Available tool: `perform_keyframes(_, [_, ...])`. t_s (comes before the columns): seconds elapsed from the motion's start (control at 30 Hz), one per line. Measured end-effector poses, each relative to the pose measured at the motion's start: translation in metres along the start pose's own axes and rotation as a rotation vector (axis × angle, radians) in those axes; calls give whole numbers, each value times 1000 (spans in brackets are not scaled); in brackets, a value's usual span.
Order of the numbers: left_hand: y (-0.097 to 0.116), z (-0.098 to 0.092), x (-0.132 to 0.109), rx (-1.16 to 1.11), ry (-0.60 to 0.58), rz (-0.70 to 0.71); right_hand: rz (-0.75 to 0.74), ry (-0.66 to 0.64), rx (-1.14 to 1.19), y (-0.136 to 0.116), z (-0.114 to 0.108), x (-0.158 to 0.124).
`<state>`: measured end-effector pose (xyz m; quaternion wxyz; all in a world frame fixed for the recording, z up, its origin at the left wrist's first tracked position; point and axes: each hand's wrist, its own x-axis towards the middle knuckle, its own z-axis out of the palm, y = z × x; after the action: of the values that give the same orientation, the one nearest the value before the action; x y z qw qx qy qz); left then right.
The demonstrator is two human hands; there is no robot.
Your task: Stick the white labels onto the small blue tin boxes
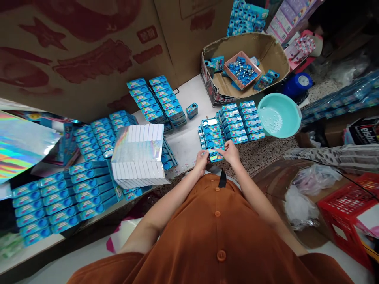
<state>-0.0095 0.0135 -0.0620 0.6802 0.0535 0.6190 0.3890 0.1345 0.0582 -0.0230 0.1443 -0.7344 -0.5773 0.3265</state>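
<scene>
Gripping blue box (216,157) in closed fingers of left hand (202,161) at left end and of right hand (231,153) at right. Held at near end of box row (213,135), by front edge of worktop (185,138). Noted just right: two columns (237,124), then bowl (291,116) containing white bits (272,121). Seen beyond: carton (266,44) containing pink tray (234,79).

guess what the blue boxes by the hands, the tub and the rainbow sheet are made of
Blue boxes: probably printed card, slightly glossy, given the flat faces and crisp edges.
Tub: likely plastic, smooth, with even turquoise colour and a soft sheen.
Rainbow sheet: holographic foil or film, judging by its shiny rainbow bands; any backing is unclear.
</scene>
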Motion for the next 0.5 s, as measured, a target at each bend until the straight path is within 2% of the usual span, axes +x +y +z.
perform_keyframes(0.13, [-4, 2, 5, 53, 75, -84, 10, 0, 12, 3, 1, -1])
perform_keyframes(0.23, [-5, 1, 5, 97, 93, -53, 12, 15, -4, 4, 3, -4])
perform_keyframes(0.33, [1, -5, -11, 121, 53, 12, -23, 67, -45, 4, 4, -12])
perform_keyframes(0.4, [14, -18, -30, 160, -72, 118, -90, 145, -72, 1, 4, -19])
perform_keyframes(0.5, [58, -61, -55, 378, -307, 485, -192, 282, -56, -8, 0, -32])
